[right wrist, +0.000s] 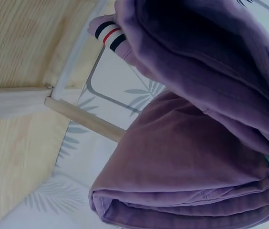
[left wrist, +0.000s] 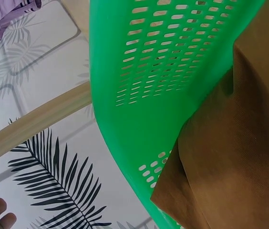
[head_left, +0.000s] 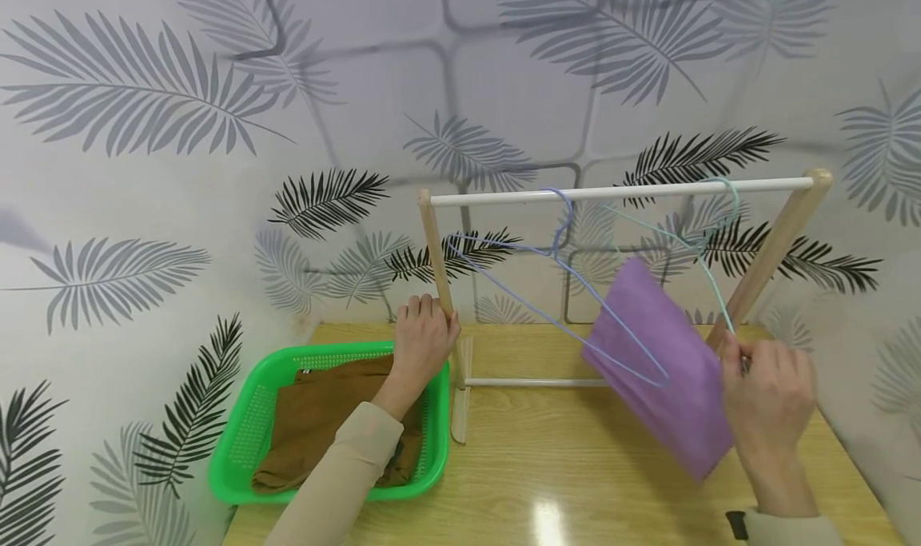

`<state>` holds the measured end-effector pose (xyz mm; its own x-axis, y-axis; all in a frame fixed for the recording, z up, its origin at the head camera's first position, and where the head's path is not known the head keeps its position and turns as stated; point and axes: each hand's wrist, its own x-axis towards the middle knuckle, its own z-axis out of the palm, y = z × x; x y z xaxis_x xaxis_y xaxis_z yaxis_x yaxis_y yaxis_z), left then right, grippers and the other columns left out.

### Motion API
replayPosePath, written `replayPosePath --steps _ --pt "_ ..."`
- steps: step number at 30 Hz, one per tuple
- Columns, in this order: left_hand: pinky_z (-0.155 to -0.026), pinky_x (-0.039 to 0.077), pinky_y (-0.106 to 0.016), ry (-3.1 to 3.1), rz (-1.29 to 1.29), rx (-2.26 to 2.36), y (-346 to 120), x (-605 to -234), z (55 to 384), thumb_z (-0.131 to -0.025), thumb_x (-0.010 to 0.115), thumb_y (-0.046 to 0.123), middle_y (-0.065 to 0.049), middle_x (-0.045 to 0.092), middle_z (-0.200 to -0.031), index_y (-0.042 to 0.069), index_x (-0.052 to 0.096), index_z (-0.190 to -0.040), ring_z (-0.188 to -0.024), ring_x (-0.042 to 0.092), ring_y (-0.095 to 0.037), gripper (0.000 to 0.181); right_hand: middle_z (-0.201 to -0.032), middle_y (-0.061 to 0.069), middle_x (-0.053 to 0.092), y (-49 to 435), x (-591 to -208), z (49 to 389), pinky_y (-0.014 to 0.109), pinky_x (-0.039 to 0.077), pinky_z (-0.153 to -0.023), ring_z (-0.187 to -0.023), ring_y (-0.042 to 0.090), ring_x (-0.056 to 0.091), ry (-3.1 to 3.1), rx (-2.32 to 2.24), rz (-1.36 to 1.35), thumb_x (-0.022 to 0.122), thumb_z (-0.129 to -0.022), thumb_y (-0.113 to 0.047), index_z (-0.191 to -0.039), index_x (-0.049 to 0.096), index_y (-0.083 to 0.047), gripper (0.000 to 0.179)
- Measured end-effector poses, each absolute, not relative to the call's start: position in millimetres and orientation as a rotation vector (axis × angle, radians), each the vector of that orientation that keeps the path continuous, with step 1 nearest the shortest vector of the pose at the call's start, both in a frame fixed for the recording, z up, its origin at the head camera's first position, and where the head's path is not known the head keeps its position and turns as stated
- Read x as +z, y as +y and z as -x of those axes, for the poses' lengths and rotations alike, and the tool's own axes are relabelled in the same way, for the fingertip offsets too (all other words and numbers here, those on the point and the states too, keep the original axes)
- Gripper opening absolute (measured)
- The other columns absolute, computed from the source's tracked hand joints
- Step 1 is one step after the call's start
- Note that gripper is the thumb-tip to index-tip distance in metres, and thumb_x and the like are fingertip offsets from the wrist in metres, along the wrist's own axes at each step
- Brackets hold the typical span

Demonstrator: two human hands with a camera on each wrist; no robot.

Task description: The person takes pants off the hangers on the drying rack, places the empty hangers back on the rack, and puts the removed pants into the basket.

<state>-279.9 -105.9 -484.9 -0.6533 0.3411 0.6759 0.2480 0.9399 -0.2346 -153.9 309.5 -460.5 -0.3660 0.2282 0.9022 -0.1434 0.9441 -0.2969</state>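
A folded purple garment (head_left: 658,362) hangs tilted on a mint-green hanger (head_left: 712,278), whose hook is over the white rail (head_left: 619,193) of a small clothes rack. My right hand (head_left: 770,394) grips the hanger's lower right end beside the cloth. In the right wrist view the garment (right wrist: 187,152) shows its folded layers and a striped tab. To the left, my left hand (head_left: 424,338) holds the rack's wooden left post (head_left: 436,258). A bare blue hanger (head_left: 568,270) hangs from the rail between the hands, overlapping the garment in the head view.
A green plastic basket (head_left: 245,418) stands left of the rack on the wooden table (head_left: 532,466), with folded brown cloth (head_left: 324,410) in it. The rack's lower white bar (head_left: 532,382) runs just above the tabletop. A leaf-patterned wall (head_left: 374,122) rises close behind.
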Motion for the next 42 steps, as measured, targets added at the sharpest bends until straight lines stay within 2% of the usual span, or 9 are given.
replayPosePath --steps 10,17,24,37,42 --pt "-0.071 0.049 -0.038 -2.334 0.412 0.150 -106 -485 281 -0.105 0.062 0.037 -0.010 0.064 -0.089 0.005 0.065 -0.090 -0.084 0.057 -0.028 0.036 -0.069 0.034 0.058 321 -450 151 0.054 0.033 -0.061 -0.063 0.050 0.046 -1.931 0.263 -0.030 0.061 -0.102 -0.020 -0.081 0.057 0.014 0.040" --pt "-0.068 0.046 -0.037 -2.302 0.413 0.145 -106 -485 281 -0.103 0.064 0.038 -0.010 0.063 -0.086 0.006 0.064 -0.088 -0.081 0.056 -0.027 0.035 -0.069 0.033 0.058 324 -440 152 0.054 0.032 -0.060 -0.061 0.047 0.044 -1.920 0.217 -0.096 0.062 -0.101 -0.018 -0.082 0.059 0.014 0.037" --pt "-0.069 0.047 -0.037 -2.327 0.412 0.145 -106 -486 281 -0.104 0.062 0.037 -0.010 0.064 -0.087 0.006 0.064 -0.088 -0.081 0.056 -0.028 0.035 -0.070 0.034 0.060 325 -428 149 0.056 0.036 -0.061 -0.061 0.049 0.047 -1.932 0.212 -0.115 0.059 -0.103 -0.022 -0.084 0.060 0.014 0.041" --pt "-0.070 0.047 -0.037 -2.324 0.416 0.143 -105 -485 281 -0.104 0.062 0.037 -0.010 0.064 -0.087 0.006 0.064 -0.088 -0.082 0.056 -0.028 0.035 -0.072 0.035 0.060 327 -404 137 0.056 0.036 -0.062 -0.064 0.050 0.048 -1.953 0.184 -0.094 0.061 -0.101 -0.018 -0.086 0.060 0.014 0.036" --pt "-0.070 0.047 -0.037 -2.332 0.412 0.150 -105 -485 281 -0.105 0.061 0.037 -0.010 0.064 -0.087 0.006 0.065 -0.088 -0.083 0.057 -0.028 0.036 -0.069 0.035 0.058 327 -398 134 0.055 0.033 -0.061 -0.062 0.049 0.046 -1.938 0.178 -0.101 0.058 -0.104 -0.025 -0.083 0.059 0.015 0.045"
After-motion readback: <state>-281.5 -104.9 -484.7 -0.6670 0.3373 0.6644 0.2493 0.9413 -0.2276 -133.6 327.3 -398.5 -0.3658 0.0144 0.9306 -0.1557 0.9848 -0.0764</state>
